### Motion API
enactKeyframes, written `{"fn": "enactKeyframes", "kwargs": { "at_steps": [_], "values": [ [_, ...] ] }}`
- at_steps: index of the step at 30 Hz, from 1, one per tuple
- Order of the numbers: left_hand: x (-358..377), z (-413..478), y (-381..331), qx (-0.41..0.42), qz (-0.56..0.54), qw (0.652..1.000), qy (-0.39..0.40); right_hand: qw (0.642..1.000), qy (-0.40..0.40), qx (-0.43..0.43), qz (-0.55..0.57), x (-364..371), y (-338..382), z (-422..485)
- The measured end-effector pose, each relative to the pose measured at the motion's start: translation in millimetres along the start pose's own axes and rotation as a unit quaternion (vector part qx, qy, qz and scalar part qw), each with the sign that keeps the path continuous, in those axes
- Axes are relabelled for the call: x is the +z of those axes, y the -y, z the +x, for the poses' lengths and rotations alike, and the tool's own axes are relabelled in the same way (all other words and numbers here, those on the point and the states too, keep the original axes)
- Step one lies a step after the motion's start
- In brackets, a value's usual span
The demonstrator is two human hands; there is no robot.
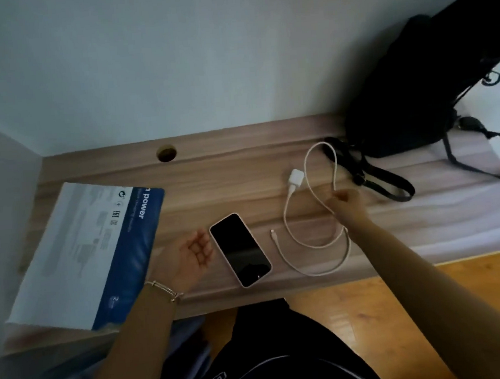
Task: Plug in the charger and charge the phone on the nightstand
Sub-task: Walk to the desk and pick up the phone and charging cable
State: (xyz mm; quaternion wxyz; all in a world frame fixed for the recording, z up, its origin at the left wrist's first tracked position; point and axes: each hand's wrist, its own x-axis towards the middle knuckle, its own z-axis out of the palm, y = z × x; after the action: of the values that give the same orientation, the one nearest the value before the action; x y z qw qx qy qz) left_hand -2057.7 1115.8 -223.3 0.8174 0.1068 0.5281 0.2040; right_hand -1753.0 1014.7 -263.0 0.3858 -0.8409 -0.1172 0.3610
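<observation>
You are at the very start: nothing is plugged in yet. The small white plug adapter (295,177) lies loose on the pale wood-grain nightstand top (241,172), right of centre in the frame. No wall socket shows anywhere in view, so you have to find one first.

The white charging cable (318,273) runs from the adapter in two slack loops across the wood. Its small connector end (273,233) lies free, just beside the phone but apart from it.

The slim phone with a black screen and pale case (240,250) lies face up at centre frame, tilted, and its screen is dark.

Your right hand (347,204) reaches in from the lower right, and its curled fingers appear to pinch the upper loop of the cable. Your left hand (192,255) lies palm up with relaxed fingers just left of the phone, holding nothing.

What is left, as I judge it, is to seat the adapter in an outlet, then push the connector into the phone and leave it on the nightstand.
</observation>
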Motion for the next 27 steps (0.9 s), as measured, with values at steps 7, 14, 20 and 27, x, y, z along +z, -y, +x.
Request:
{"fn": "enactKeyframes", "kwargs": {
  "at_steps": [7, 14, 20, 27],
  "values": [
    [3.3, 31.4, 18.5, -0.020, 0.068, 0.990, -0.119, 0.989, -0.046, 0.003, -0.142, -12.0, -29.6, 24.8],
    [5.8, 46.2, 30.4, -0.004, 0.068, 0.984, -0.163, 0.980, -0.001, -0.046, -0.193, 6.2, -26.6, 19.7],
    [18.1, 49.9, 26.6, -0.013, 0.115, 0.976, -0.187, 0.929, 0.018, -0.138, -0.344, 14.8, -31.5, 11.5],
    [23.4, 51.6, 25.4, -0.018, 0.114, 0.978, -0.173, 0.875, 0.058, -0.219, -0.428, 14.5, -40.7, -8.8]
  ]
}}
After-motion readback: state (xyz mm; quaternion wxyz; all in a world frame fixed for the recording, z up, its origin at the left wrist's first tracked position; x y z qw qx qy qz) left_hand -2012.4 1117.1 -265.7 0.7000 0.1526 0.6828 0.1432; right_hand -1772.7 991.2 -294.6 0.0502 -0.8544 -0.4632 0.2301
